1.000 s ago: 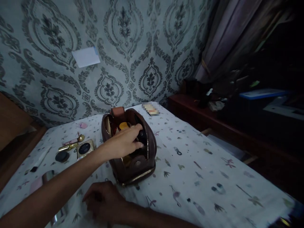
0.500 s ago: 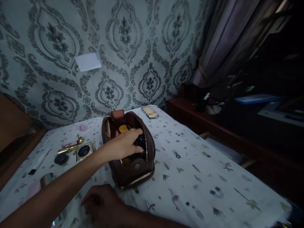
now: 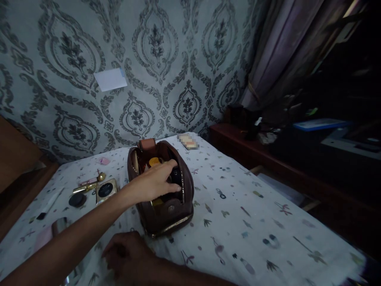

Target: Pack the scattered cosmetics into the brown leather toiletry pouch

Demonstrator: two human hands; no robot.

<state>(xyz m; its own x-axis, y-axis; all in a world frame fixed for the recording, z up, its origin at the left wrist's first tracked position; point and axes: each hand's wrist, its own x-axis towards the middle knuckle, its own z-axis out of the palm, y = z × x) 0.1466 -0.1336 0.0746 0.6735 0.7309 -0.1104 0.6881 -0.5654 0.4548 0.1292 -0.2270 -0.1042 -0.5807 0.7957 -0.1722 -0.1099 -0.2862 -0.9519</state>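
A dark brown zip bag [image 3: 186,186] stands unzipped on the patterned white cloth [image 3: 238,222]. My left hand [image 3: 151,182] reaches over its near left side into the opening. Its thumb and forefinger are apart; its other fingertips are hidden inside. Between thumb and forefinger a black item with a small pale mark [image 3: 175,173] shows against the bag's right wall. A yellow round lid [image 3: 154,161] sits deeper in the bag. My right hand [image 3: 127,252] rests on the cloth in front of the bag, fingers curled in, with nothing visible in them.
Left of the bag lie a gold square compact with a black disc [image 3: 105,190], a round black case [image 3: 77,199], a gold tube [image 3: 85,188], a brush [image 3: 50,204] and a pink item [image 3: 104,161]. A blurred flat item [image 3: 188,141] lies behind the bag. The patterned wall [image 3: 154,79] closes off the back.
My left thumb has shifted slightly right inside the bag's opening. My right hand and the bag stay in place.
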